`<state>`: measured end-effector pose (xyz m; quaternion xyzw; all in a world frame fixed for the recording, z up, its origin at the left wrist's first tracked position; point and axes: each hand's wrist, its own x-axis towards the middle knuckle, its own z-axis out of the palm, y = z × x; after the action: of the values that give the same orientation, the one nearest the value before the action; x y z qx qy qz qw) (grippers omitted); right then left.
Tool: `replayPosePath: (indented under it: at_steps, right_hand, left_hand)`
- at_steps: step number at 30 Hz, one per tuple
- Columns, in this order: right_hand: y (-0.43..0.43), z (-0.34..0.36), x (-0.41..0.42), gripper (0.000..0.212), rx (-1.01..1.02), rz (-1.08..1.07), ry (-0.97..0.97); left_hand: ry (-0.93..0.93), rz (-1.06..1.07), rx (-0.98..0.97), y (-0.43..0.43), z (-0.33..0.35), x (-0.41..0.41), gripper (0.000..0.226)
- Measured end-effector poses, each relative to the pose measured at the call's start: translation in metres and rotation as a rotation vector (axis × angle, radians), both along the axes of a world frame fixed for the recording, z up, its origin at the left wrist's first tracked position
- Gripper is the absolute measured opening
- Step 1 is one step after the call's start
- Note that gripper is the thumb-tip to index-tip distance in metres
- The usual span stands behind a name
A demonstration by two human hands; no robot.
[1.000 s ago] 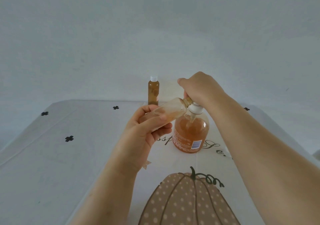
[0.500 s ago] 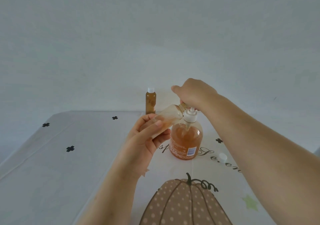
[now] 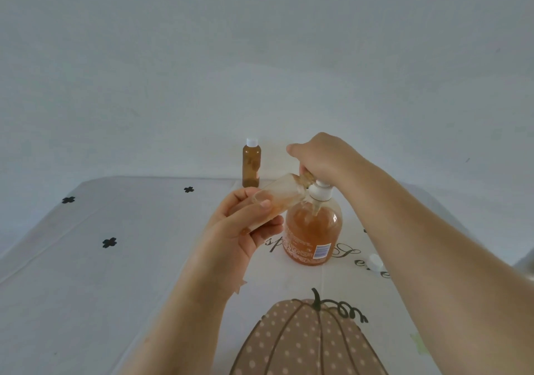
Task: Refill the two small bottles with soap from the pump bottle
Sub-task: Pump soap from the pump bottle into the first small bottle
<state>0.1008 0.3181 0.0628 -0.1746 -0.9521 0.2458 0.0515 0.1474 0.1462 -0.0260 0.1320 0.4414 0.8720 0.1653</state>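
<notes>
On the tablecloth, capped bottle behind, cap right

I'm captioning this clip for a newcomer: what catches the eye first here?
At centre the left hand tilts a small clear bottle to the spout of the orange pump bottle, whose head the right hand covers. A capped amber bottle stands upright behind them.

Soft, even, rather dim light with a cool grey cast fills the scene, and shadows are faint and diffuse. A small bright glint sits on the right shoulder of the pump bottle. The wide lens bows the edges of the table, and fine detail looks slightly soft throughout
</notes>
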Motion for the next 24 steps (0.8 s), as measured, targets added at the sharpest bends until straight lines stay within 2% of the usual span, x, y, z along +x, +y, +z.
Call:
replayPosePath:
  at_steps: [13, 24]
  right_hand:
    - [0.003, -0.005, 0.000, 0.041, -0.049, 0.002, 0.035]
    - [-0.002, 0.007, 0.005, 0.030, -0.022, -0.050, 0.027]
  left_hand:
    - [0.009, 0.007, 0.002, 0.001, -0.002, -0.002, 0.024]
    - [0.049, -0.001, 0.036, -0.001, 0.004, 0.003, 0.030]
